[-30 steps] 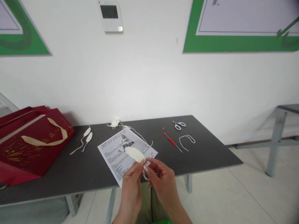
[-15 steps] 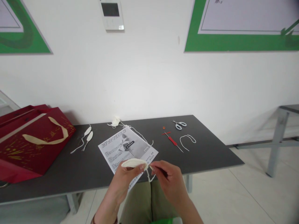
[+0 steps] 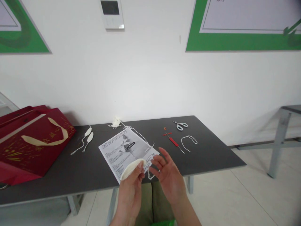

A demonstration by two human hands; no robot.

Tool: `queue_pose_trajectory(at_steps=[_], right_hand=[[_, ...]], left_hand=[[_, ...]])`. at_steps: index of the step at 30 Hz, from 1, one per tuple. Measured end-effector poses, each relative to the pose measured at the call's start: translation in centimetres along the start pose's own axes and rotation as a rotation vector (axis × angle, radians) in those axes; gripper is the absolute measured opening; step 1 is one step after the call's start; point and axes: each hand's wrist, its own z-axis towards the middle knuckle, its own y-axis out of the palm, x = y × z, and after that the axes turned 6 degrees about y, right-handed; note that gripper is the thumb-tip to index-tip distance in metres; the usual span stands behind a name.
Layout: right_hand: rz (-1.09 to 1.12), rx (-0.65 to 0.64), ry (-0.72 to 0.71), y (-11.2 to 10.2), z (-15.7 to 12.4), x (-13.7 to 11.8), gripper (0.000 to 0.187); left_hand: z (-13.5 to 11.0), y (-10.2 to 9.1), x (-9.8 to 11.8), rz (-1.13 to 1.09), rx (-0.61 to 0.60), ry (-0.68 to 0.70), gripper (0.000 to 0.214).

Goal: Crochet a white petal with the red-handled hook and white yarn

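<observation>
My left hand (image 3: 130,188) pinches a cream crocheted leaf-shaped piece (image 3: 130,167) between thumb and fingers, over the front edge of the dark table (image 3: 94,169). A short yarn tail (image 3: 149,172) hangs from the piece's right end. My right hand (image 3: 167,174) is beside it with the palm up and fingers spread, its fingertips close to the yarn tail. Both hands hover just in front of a printed instruction sheet (image 3: 122,149).
A red gift bag (image 3: 30,141) lies at the left. Two small white crocheted pieces (image 3: 87,137) and a yarn clump (image 3: 116,123) with a trailing strand lie behind. A red crochet hook (image 3: 173,142), scissors (image 3: 181,125) and a yarn loop (image 3: 188,142) lie at the right.
My right hand has let go of the yarn tail and spread its fingers. The crocheted piece tilted so its left end points downward in my left hand.
</observation>
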Motion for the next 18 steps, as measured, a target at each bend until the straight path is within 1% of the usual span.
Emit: queue_pose_trajectory(at_steps=[1,2,3,4,5,7,9,10,11,12,13,14,16,18], right_hand=[[0.070,0.000,-0.009,0.1,0.0,0.2,0.054],[0.085,-0.004,-0.020,0.1,0.0,0.4,0.058],[0.045,-0.007,-0.034,0.2,0.0,0.7,0.059],[-0.045,-0.008,-0.050,0.3,0.1,1.0,0.055],[-0.162,-0.004,-0.069,0.4,0.1,1.3,0.048],[-0.366,0.029,-0.119,0.5,0.1,1.6,0.027],[-0.489,0.064,-0.173,0.7,0.1,1.4,0.012],[-0.524,0.074,-0.197,0.8,0.0,1.1,0.009],[-0.554,0.080,-0.212,0.8,0.0,0.7,0.008],[-0.583,0.083,-0.216,0.9,-0.1,0.3,0.008],[-0.612,0.085,-0.209,0.9,-0.1,-0.2,0.008],[-0.642,0.083,-0.189,1.0,-0.2,-0.6,0.008],[-0.710,0.070,-0.129,1.1,-0.2,-1.2,0.010],[-0.780,0.050,-0.073,1.3,-0.2,-1.5,0.012]], left_hand=[[-0.1,0.1,0.0,-0.006,0.021,0.002,0.025],[-0.2,0.3,0.0,-0.008,0.029,0.001,0.024],[-0.4,0.4,-0.1,-0.007,0.023,-0.004,0.024],[-0.6,0.6,-0.3,-0.007,0.008,-0.011,0.024],[-0.8,0.7,-0.4,-0.007,-0.011,-0.022,0.023],[-1.2,0.7,-0.8,-0.003,-0.049,-0.045,0.023],[-1.2,0.3,-0.8,0.040,-0.102,-0.040,0.022],[-1.1,0.0,-0.4,0.089,-0.140,-0.035,0.021],[-0.8,-0.3,0.1,0.165,-0.204,-0.036,0.021],[-0.4,-0.6,0.8,0.267,-0.287,-0.055,0.022],[0.0,-0.9,1.6,0.360,-0.340,-0.088,0.026],[0.5,-1.0,2.5,0.422,-0.420,-0.108,0.031],[1.4,-1.1,4.1,0.508,-0.552,-0.133,0.031],[1.8,-0.8,4.7,0.629,-0.667,-0.147,0.031]])
